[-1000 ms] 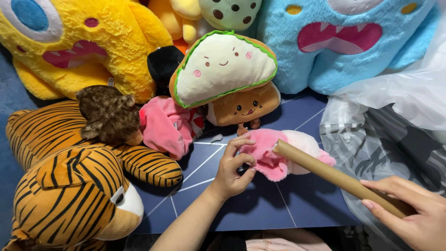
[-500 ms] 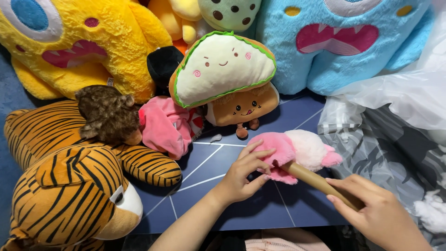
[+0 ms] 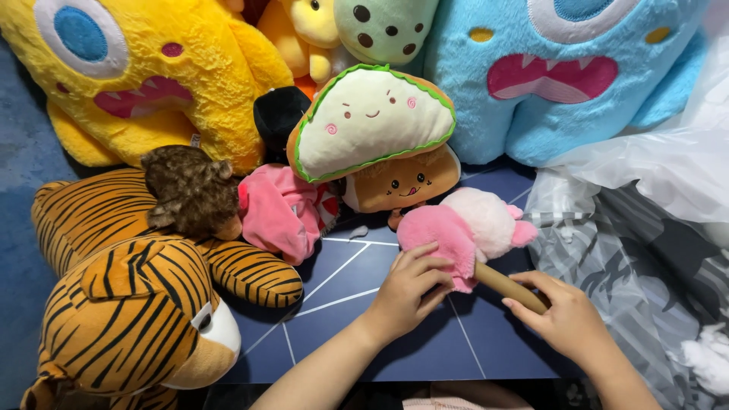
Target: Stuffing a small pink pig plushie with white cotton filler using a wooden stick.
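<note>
Since the earlier frames, the brown cardboard tube point(image 3: 510, 286) has slid deeper into the pink and white plush toy point(image 3: 465, 231), so that only a short length of it now shows, and the right hand point(image 3: 566, 319) has come up close behind the toy. That toy lies on the dark blue mat point(image 3: 380, 349) at centre, just below the sandwich-shaped plush point(image 3: 372, 125) and the small brown toast plush point(image 3: 402, 182). Its long axis, shared with the tube, runs from about 10 o'clock at the plush end to 4 o'clock at the tube end. Left hand point(image 3: 410, 285) sits at the toy's 7 o'clock side, fingers point(image 3: 425, 262) curled and pinching the pink fabric at the lower edge. Right hand lies at 4 o'clock from the toy, its fingers closed round the tube's exposed end, in line with the axis. Both hands are in contact; the left is the nearer to the plush body itself. A tiger plush point(image 3: 129, 304) lies at 9 o'clock, well apart, and crumpled clear plastic wrap point(image 3: 645, 190) lies at 3 o'clock, near the right wrist.
</note>
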